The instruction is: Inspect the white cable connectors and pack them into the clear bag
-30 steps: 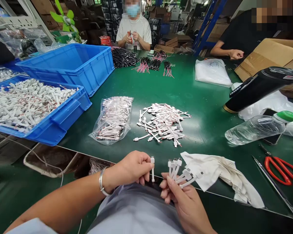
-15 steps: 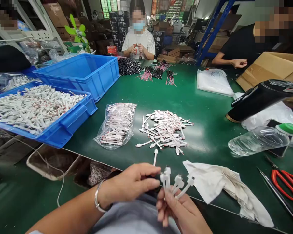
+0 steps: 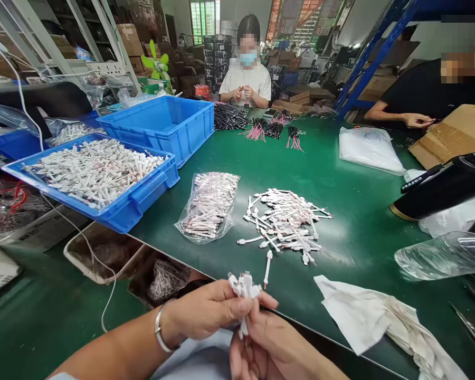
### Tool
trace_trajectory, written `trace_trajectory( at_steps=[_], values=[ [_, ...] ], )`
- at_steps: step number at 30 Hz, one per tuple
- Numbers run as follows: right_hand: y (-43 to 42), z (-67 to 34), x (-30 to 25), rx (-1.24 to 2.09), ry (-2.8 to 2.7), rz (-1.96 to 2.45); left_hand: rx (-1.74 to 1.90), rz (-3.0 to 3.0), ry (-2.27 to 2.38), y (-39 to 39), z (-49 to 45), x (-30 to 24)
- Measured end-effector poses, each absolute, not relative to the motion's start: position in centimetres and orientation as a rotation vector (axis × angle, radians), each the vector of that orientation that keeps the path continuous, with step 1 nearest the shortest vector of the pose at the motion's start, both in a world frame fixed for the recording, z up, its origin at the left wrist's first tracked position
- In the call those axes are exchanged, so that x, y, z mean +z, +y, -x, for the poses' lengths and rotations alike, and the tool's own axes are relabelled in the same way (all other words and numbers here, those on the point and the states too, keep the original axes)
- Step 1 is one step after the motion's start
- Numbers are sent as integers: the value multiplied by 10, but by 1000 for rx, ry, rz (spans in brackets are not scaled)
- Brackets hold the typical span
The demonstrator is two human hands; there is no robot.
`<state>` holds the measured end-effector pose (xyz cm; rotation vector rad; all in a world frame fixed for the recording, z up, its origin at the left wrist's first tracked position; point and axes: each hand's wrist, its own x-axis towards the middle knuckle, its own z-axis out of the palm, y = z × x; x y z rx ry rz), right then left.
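The left hand (image 3: 217, 311) and the right hand (image 3: 275, 338) meet in front of the person, at the near edge of the green table (image 3: 316, 163). Between them is a bunch of short white cables (image 3: 244, 287), held upright with the connectors grouped at the top. The left hand pinches the bunch between thumb and fingers just below the connectors. The right hand presses its thumb and index finger to the bunch from the right; its remaining fingers are curled below, around the lower ends. The exact number of cables held cannot be told. A metal bracelet (image 3: 158, 327) is on the left wrist.

One single white cable (image 3: 267, 269) lies on the table just beyond the hands. Farther back is a loose pile of white cables (image 3: 288, 221); to its left lies a clear bag (image 3: 211, 203) filled with similar cables. At the left, a blue bin (image 3: 142, 203) contains many more. A second blue bin (image 3: 193, 134) is located behind it.

To the right of the hands lies a crumpled white cloth (image 3: 352, 311). A clear bottle (image 3: 443, 256) and a black tumbler (image 3: 447, 184) are positioned farther right. At the far side, a masked co-worker (image 3: 245, 79) holds red-handled scissors (image 3: 239, 93).
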<state>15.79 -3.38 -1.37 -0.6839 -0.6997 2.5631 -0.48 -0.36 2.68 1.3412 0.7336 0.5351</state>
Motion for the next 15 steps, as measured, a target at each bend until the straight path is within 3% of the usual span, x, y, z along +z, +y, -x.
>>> trace_trajectory(
  at_steps=[5, 7, 11, 15],
  values=[
    [-35, -160, -11, 2516, -1059, 892, 673, -2187, 1255, 39, 40, 44],
    [-36, -166, -3, 2272, -1441, 1019, 521, -2576, 1571, 60, 53, 44],
    [-34, -180, 3, 1006, -2165, 1098, 235, -2825, 1848, 90, 63, 36],
    [-25, -187, -16, -34, -2273, 1194, 228, -2778, 1871, 103, 72, 28]
  ],
)
